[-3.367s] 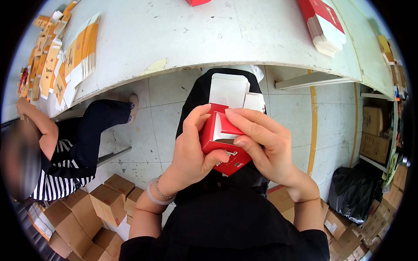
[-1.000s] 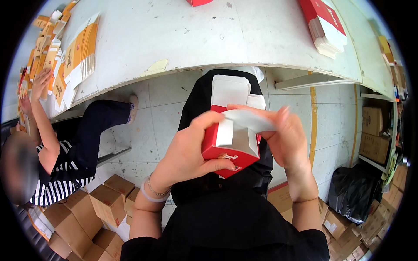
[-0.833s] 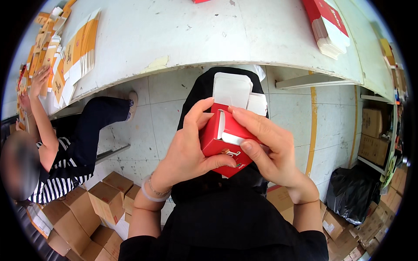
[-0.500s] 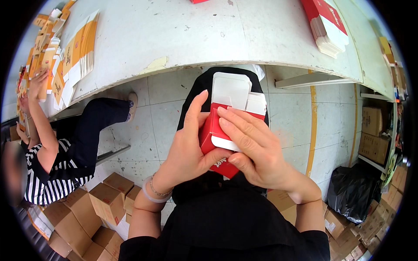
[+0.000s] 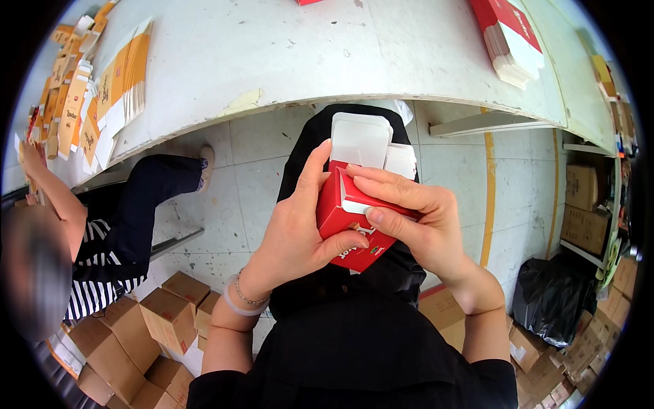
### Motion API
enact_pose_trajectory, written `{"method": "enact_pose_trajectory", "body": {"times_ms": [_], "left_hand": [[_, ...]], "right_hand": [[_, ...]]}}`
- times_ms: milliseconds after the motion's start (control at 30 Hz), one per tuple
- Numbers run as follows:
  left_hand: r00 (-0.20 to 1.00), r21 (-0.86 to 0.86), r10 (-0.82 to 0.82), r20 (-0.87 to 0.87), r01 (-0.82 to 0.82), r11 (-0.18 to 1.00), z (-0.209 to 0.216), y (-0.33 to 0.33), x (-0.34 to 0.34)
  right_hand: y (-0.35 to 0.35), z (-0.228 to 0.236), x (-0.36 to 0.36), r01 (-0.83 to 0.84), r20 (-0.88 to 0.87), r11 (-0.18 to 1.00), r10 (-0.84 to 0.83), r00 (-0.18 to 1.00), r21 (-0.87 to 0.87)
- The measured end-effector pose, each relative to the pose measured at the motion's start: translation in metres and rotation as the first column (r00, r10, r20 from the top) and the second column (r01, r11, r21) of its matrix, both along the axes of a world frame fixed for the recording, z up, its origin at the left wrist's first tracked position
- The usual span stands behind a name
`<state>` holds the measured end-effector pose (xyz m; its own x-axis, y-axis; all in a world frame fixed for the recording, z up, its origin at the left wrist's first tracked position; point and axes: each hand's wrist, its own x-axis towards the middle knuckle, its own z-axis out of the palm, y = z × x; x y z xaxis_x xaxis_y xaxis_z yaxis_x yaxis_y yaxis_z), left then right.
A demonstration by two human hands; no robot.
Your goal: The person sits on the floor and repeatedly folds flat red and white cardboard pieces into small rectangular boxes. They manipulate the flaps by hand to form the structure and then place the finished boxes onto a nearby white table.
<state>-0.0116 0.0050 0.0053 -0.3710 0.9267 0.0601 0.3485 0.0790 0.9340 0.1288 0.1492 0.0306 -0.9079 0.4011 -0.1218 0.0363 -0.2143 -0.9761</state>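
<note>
Above my lap I hold a small red carton [image 5: 332, 204] with white inner faces. Its far end stands open, with a long white flap pointing away from me and a shorter white flap at its right. My left hand [image 5: 293, 221] grips the carton's left side, the thumb across the lower printed panel and the index finger stretched up beside the long flap. From the right, my right hand [image 5: 415, 215] holds the near end, thumb and fingers pinching around a partly folded red flap with a white edge. The fingers hide part of that end.
A white worktable [image 5: 306, 54] curves across ahead, bearing a stack of flat red cartons [image 5: 514, 51] at right and orange cartons [image 5: 122, 75] at left. A co-worker in a striped top [image 5: 102, 286] sits at left. Brown boxes [image 5: 167, 317] and a black bag [image 5: 552, 300] lie around.
My right hand has shifted from lying flat over the carton to pinching its near-end flap, which is now tucked further in. The co-worker has leaned and moved an arm toward the left edge.
</note>
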Motion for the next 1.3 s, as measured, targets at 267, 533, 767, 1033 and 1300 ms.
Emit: {"method": "enact_pose_trajectory", "body": {"times_ms": [267,533,767,1033,1300], "left_hand": [[0.998,0.021,0.008,0.057,-0.009,1.000,0.000,0.001,0.006],[0.996,-0.085,0.000,0.088,0.008,0.996,0.005,0.000,0.002],[0.975,0.068,-0.009,0.224,-0.006,0.998,-0.013,-0.007,0.004],[0.929,-0.186,0.337,0.153,-0.308,0.933,-0.039,-0.018,-0.032],[0.920,-0.268,0.209,0.332,-0.120,0.956,-0.039,-0.014,0.030]], "right_hand": [[0.007,-0.007,0.007,-0.061,-0.075,0.976,0.078,0.994,0.207],[-0.007,-0.013,0.001,-0.105,-0.056,0.709,0.201,0.978,0.697],[0.027,-0.004,-0.012,-0.462,0.156,0.539,0.516,0.842,0.704],[0.103,0.003,-0.057,0.113,-0.188,0.983,-0.084,0.979,0.146],[0.000,-0.043,-0.006,-0.334,0.350,0.110,-0.216,0.911,0.936]]}}
